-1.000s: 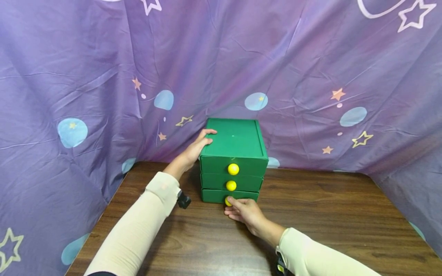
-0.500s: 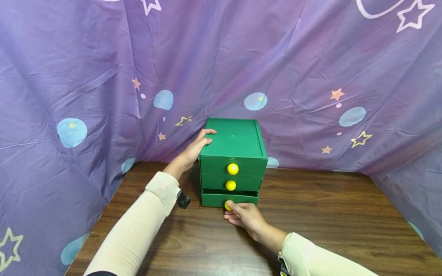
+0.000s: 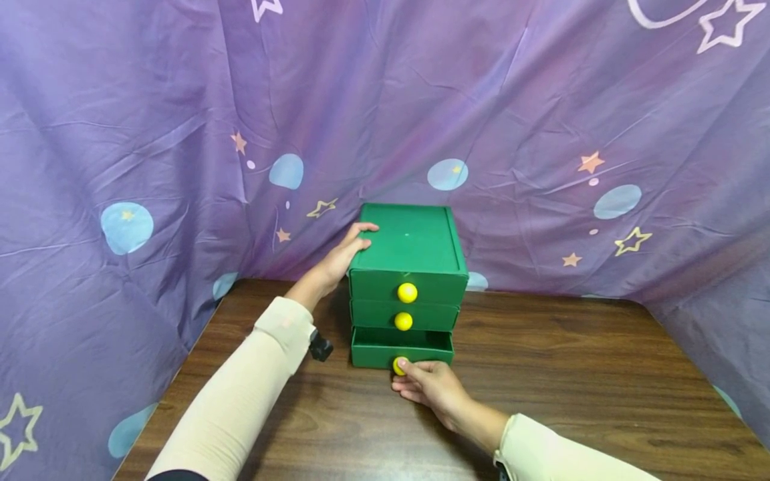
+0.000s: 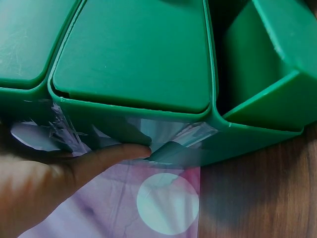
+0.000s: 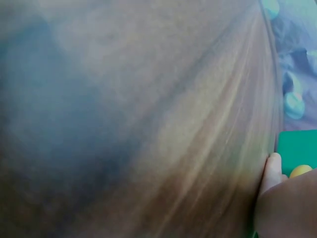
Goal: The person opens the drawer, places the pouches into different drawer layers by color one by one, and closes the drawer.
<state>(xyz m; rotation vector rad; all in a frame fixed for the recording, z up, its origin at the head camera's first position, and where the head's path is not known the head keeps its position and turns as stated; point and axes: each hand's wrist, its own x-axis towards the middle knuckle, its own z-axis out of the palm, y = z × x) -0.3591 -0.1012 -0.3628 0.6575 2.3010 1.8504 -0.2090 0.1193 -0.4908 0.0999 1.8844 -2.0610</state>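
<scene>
A green cabinet (image 3: 415,244) with three stacked drawers, each with a round yellow knob, stands on the wooden table. My left hand (image 3: 341,259) rests against its left side, fingertips over the top edge; in the left wrist view the straight thumb (image 4: 116,154) lies along the taped side wall. With thumb and fingers, my right hand (image 3: 438,393) pinches the yellow knob (image 3: 398,367) of the bottom drawer (image 3: 369,356), which stands partly pulled out. The dark inside of that drawer shows only in part. The top and middle drawers are closed.
A purple curtain (image 3: 517,120) printed with stars hangs behind the cabinet and along both sides. The wooden table (image 3: 571,374) extends in front of the cabinet and to its right. Table surface fills most of the right wrist view.
The bottom drawer has slid out toward me, from nearly closed to partly open, with my right hand moving along on its knob. My left hand has stayed on the cabinet.
</scene>
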